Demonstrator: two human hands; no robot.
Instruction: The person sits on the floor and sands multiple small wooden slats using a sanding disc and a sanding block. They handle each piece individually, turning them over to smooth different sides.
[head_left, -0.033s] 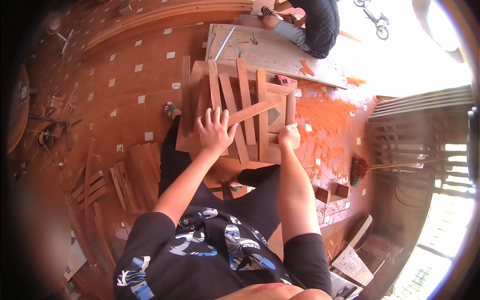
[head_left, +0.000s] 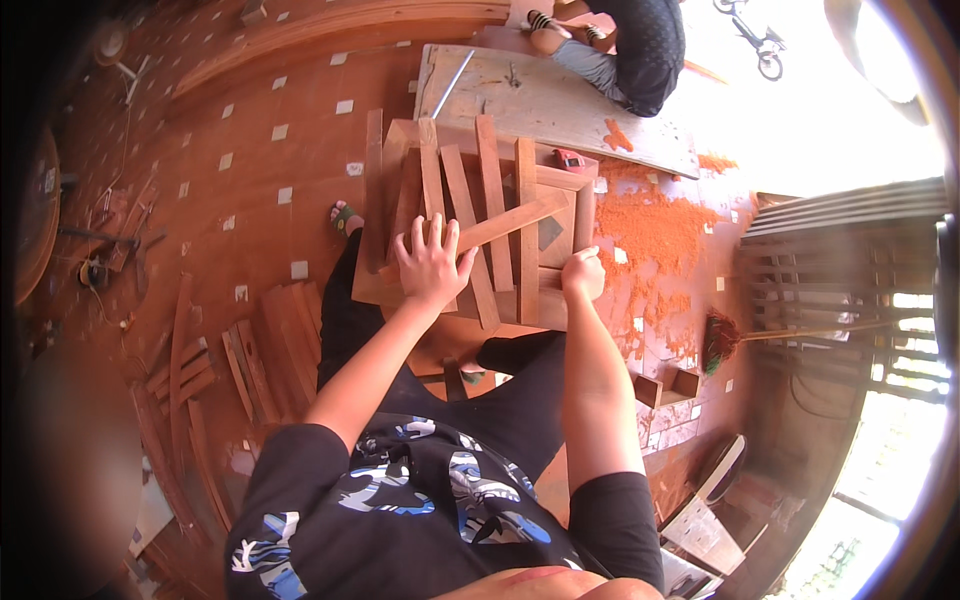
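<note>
My left hand (head_left: 428, 262) lies with fingers spread over several loose reddish wooden strips. Its thumb side touches the near-left end of a slanting wooden strip (head_left: 515, 220), which crosses over the upright ones. Beneath the strips is a framed wooden panel (head_left: 583, 215) with a dark diamond at its centre. At the panel's right edge, my right hand (head_left: 583, 273) is closed around the frame. Farther right among the strips, one upright wooden strip (head_left: 526, 270) runs down to the near edge.
Ahead lies a wide board (head_left: 560, 95) with a metal rod (head_left: 453, 85); a person (head_left: 640, 60) sits beyond. A red tool (head_left: 569, 160) rests at the panel's far edge. Orange shavings (head_left: 650, 225), a broom (head_left: 720, 340) and a small wooden box (head_left: 667, 388) are on the right-hand floor.
</note>
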